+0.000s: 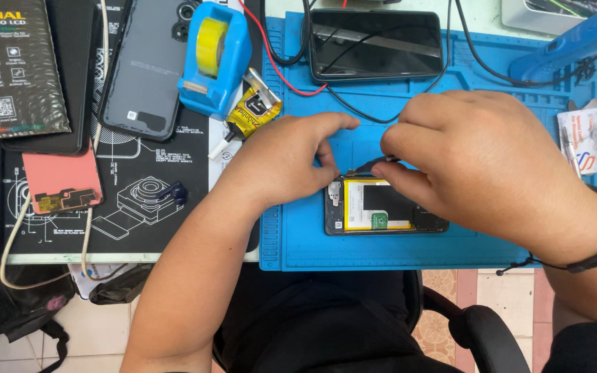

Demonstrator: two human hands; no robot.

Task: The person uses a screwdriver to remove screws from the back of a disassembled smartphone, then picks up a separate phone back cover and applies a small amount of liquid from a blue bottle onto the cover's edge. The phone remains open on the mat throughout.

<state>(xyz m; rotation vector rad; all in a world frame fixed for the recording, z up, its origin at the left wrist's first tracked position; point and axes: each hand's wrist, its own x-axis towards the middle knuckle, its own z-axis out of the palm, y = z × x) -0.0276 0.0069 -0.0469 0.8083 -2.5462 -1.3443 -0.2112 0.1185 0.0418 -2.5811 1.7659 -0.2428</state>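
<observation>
An opened phone [381, 214] with a yellow battery and a green tab lies on the blue repair mat [291, 238], near its front edge. My left hand [281, 162] rests at the phone's top left corner, fingers curled onto its upper edge. From the right, my right hand [485, 169] pinches a thin dark tool [374, 164] whose tip sits at the phone's top edge. Both hands hide the phone's upper part. A black band circles my right wrist.
A second phone [376, 43] lies screen-up at the mat's back, with black and red wires around it. Left of the mat are a blue tape dispenser [213, 55], a glue tube [249, 114], a phone back cover [145, 65], a pink part [61, 183] and a dark package [10, 65].
</observation>
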